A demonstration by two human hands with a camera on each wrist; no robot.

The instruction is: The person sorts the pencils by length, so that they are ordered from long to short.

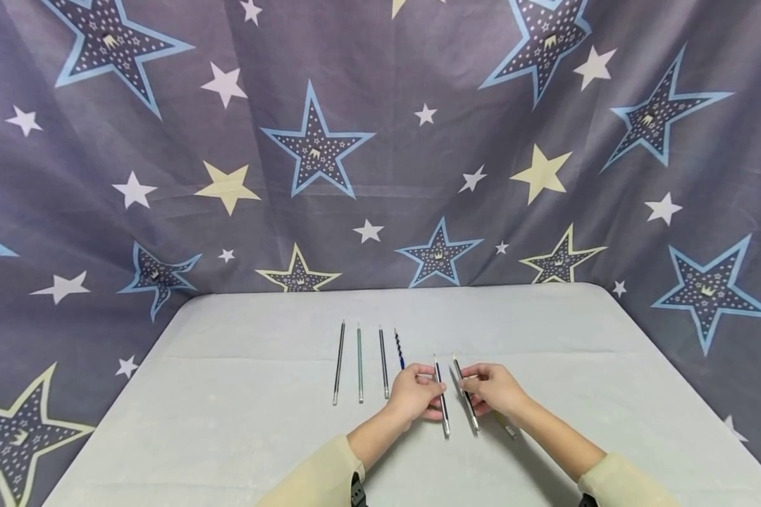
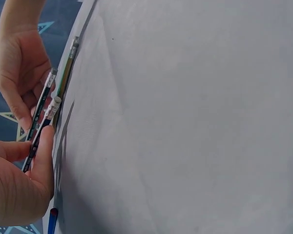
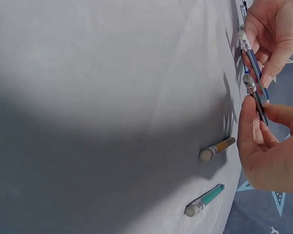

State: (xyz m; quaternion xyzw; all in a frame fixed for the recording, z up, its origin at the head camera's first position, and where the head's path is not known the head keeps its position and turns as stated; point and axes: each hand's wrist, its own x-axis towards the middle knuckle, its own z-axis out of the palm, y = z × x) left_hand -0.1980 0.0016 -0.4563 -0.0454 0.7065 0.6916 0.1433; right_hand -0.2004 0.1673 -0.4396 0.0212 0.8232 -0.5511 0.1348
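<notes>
My left hand (image 1: 415, 394) pinches a dark pencil (image 1: 444, 408) between thumb and fingers, its white eraser end pointing toward me. Close by on the right, my right hand (image 1: 495, 391) holds a second dark pencil (image 1: 466, 407) the same way. The two pencils are side by side with a small gap in the head view, slightly tilted. In the right wrist view, a gold-brown pencil (image 3: 222, 146) and a teal pencil (image 3: 211, 196) lie on the cloth near my right hand. Only the eraser end of one pencil (image 1: 506, 425) shows past that hand in the head view.
Left of my hands, a row of pencils lies on the white-covered table (image 1: 241, 422): a black one (image 1: 339, 362), a green one (image 1: 359, 362), a dark one (image 1: 383, 362) and a blue-black patterned one (image 1: 399, 345). A star-printed curtain (image 1: 380, 176) hangs behind.
</notes>
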